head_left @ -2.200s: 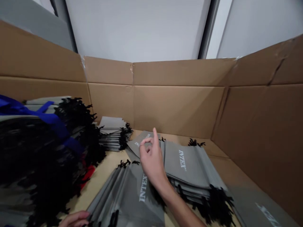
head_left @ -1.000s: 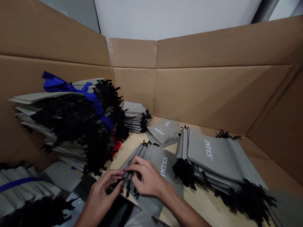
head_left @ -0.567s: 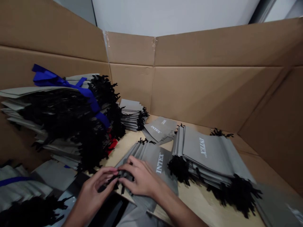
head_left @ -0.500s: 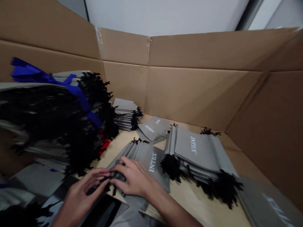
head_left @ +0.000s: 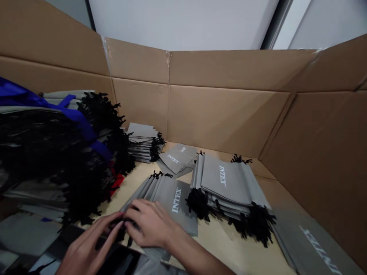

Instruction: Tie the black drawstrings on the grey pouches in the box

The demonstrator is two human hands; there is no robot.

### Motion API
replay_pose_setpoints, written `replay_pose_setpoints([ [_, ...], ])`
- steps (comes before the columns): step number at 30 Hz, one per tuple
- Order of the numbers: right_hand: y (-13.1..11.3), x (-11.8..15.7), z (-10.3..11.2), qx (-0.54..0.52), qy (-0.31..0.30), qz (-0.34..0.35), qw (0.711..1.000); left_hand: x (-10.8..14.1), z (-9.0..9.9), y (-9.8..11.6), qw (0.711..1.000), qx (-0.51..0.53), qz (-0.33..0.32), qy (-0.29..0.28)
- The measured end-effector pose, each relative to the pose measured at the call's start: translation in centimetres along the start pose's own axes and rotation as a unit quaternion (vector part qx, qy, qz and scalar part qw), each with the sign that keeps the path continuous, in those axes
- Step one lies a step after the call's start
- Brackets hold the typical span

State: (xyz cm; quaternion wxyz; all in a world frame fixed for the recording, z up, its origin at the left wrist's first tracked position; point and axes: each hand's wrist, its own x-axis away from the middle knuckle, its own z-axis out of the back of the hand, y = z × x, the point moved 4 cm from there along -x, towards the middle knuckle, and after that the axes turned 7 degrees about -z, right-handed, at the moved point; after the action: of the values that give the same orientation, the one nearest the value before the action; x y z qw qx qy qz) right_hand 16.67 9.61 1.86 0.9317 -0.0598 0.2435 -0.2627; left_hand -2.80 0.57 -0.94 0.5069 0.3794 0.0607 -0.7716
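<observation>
My left hand [head_left: 88, 244] and my right hand [head_left: 151, 223] meet at the near end of a stack of grey INTEX drawstring pouches [head_left: 174, 202]. Both hands pinch black drawstring cords [head_left: 124, 229] at that stack's corner, and the fingers hide part of the cords. A taller stack of grey pouches [head_left: 226, 185] with black cord tufts lies to the right. Behind it are a loose pair of pouches [head_left: 174, 158] and a small stack [head_left: 143, 143].
A large heap of pouches with black cords [head_left: 57, 152], crossed by a blue strap [head_left: 77, 118], rises on the left. Tan cardboard walls [head_left: 223, 118] surround the light wooden surface [head_left: 220, 240]. A single flat pouch [head_left: 315, 244] lies at the right, with a red piece [head_left: 117, 182] beside the heap.
My right hand has come down from above the pouches to join my left at the cords. The view has turned and tilted, so everything sits lower and further left in the frame.
</observation>
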Motion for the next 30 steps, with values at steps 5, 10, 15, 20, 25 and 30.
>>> replay_pose_setpoints([
  [5,0.1,0.2,-0.3,0.003,-0.006,-0.002,1.0,-2.1,0.1,1.9,1.0,0.001,0.015,-0.025],
  [10,0.2,0.2,-0.2,-0.01,-0.012,-0.003,1.0,-2.3,0.3,2.7,0.998,-0.008,-0.031,-0.057],
  [15,0.4,0.1,-0.1,-0.02,-0.015,0.004,1.0,-2.3,0.2,2.4,0.999,0.014,-0.021,-0.048],
  [20,0.3,0.2,-0.1,-0.017,-0.02,-0.002,1.0,-2.3,0.0,2.2,0.998,0.029,-0.001,-0.051],
  [25,0.5,0.2,-0.2,-0.022,-0.018,0.002,1.0,-2.4,-0.3,2.1,0.997,0.05,0.019,-0.051],
  [30,0.8,0.2,-0.6,-0.03,-0.012,-0.003,0.999,-1.8,-0.8,1.4,0.995,0.057,0.068,-0.052],
])
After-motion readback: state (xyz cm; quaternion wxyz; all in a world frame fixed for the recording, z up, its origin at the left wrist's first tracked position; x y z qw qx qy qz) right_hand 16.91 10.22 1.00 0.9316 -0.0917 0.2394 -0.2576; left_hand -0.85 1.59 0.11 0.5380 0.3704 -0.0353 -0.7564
